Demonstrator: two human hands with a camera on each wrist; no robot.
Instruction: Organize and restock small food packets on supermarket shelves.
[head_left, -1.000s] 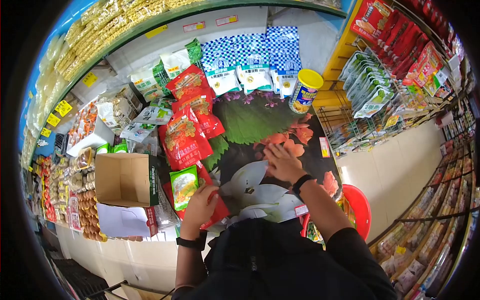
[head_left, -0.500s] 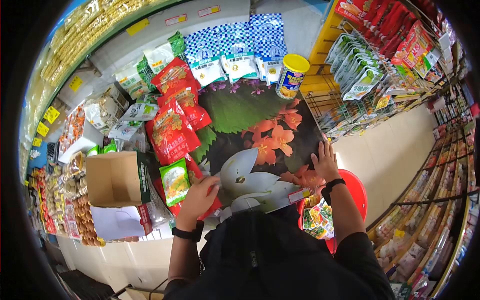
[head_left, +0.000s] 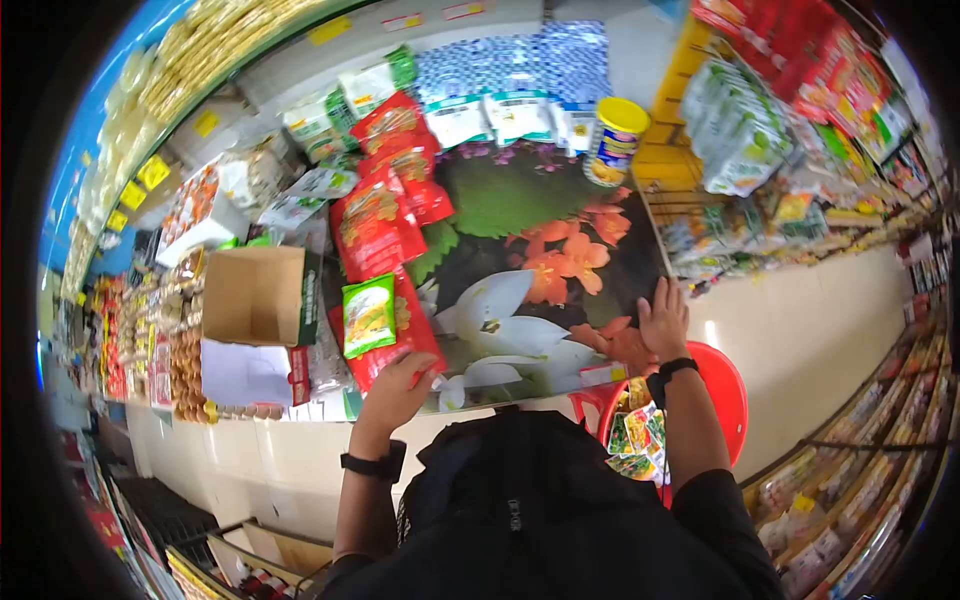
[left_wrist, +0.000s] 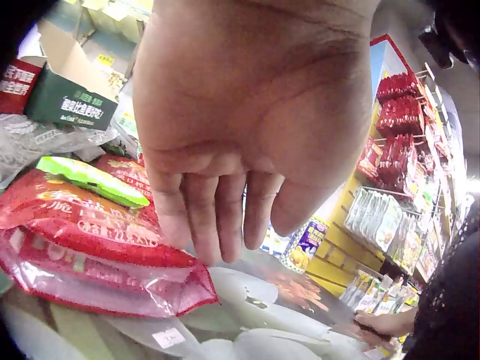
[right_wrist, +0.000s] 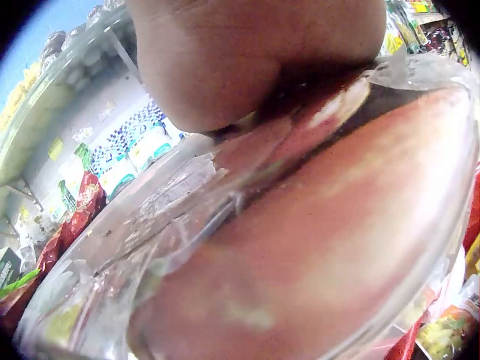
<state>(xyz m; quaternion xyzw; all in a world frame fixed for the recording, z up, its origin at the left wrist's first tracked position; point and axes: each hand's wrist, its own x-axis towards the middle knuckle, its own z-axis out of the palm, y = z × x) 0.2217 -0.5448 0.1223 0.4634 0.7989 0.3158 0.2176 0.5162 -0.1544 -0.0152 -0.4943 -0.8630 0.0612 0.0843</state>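
My left hand (head_left: 396, 392) rests at the near right corner of a red bag (head_left: 408, 322), which lies near the table's front edge. In the left wrist view the fingers (left_wrist: 229, 217) hang loosely, grasping nothing, beside the bag's clear end. On top of that bag lies a small green-and-white packet (head_left: 368, 317). My right hand (head_left: 665, 320) lies with fingers stretched out on the right edge of the table (head_left: 490, 235), whose top is printed with flowers. In the right wrist view the palm is close over this glossy printed cover (right_wrist: 322, 240); its fingertips are hidden.
More red bags (head_left: 372, 225) lie along the left side. Blue-checked bags (head_left: 520, 95) and a yellow-lidded can (head_left: 614, 145) stand at the back. An open cardboard box (head_left: 252, 298) is at left. A red tub (head_left: 732, 385) with packets sits below the right edge, near hanging racks (head_left: 735, 130).
My right hand has moved from the middle of the printed top to its right edge. The left hand stays by the red bag. The head view has shifted.
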